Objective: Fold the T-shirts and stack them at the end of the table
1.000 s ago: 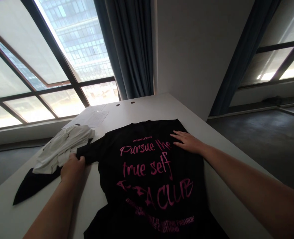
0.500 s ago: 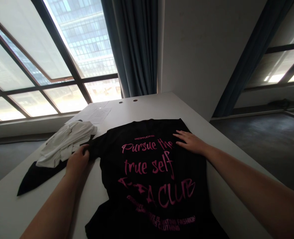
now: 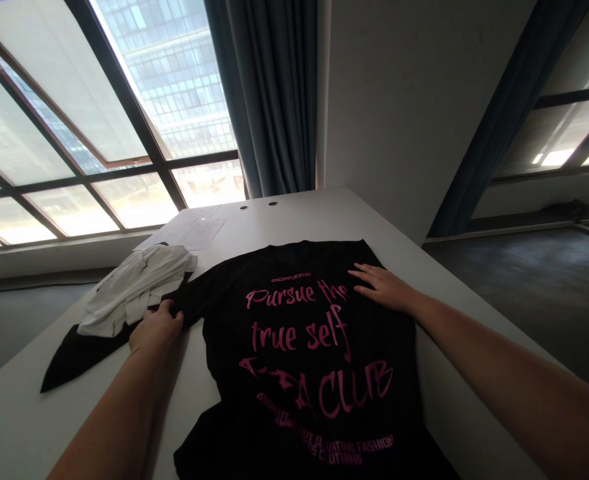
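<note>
1. While the left hand [image 3: 157, 330] bends its fingers closed on the end of the sleeve [image 3: 194, 299], the right hand [image 3: 387, 288] lies flat on the shirt [image 3: 304, 357], fingers slightly spread, pressing rather than gripping.
2. The shirt lies print up along the desk [image 3: 309, 219], its lower end running out of view.
3. Just left of the sleeve, a white cloth [image 3: 134, 283] rests over a dark cloth [image 3: 84, 357], crowding the left hand.
4. Bare desk shows beyond the shirt and along its right side, out to the edge.
</note>
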Tool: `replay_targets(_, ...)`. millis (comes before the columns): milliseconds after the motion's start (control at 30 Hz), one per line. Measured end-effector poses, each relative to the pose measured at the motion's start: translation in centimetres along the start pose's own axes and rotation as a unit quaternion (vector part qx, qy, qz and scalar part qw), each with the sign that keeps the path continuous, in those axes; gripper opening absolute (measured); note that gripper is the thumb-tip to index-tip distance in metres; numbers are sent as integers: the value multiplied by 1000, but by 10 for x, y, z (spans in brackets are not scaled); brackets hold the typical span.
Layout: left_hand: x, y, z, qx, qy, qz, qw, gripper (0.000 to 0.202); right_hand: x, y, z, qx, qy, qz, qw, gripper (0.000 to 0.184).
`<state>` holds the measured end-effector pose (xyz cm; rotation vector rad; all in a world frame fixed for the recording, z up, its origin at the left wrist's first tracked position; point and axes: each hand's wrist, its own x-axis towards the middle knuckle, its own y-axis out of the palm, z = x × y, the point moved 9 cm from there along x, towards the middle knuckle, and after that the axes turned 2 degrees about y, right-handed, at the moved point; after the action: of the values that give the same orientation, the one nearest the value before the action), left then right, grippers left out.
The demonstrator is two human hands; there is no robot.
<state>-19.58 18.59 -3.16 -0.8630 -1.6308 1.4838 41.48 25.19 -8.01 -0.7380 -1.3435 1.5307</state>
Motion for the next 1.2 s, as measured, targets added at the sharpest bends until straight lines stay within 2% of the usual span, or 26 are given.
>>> replay_targets(233,0,1,-17,-49,85,-18,995,45,0,0,1,-2,0,-2,1000,67)
replay_targets(300,-5,-10,-19,-68,90,-56,992,44,1,0,0,-1,0,-4,1000,66)
replay_targets(467,-26,-52,-19,-117,88,-212,966,56,0,-1,1,-1,-1,-3,1000,67)
replay_targets(567,-32,-60,-15,-118,73,-236,962,60,-1,-2,2,-4,5,2,1000,68)
replay_targets(733,-29,-57,-17,-78,85,-250,961,61,-1,-2,2,2,7,5,1000,67)
replay_targets(933,-9,-38,-9,-209,124,-211,947,57,-1,-3,3,7,0,3,1000,66)
replay_targets(1033,7,-19,1,-267,104,-150,946,56,-1,-3,3,6,4,4,1000,66)
replay_targets(1100,15,-8,2,-299,114,-104,942,54,-1,-3,3,5,6,3,1000,66)
replay_targets(1200,24,0,-2,-314,141,-75,936,53,-1,-3,4,5,4,3,1000,66)
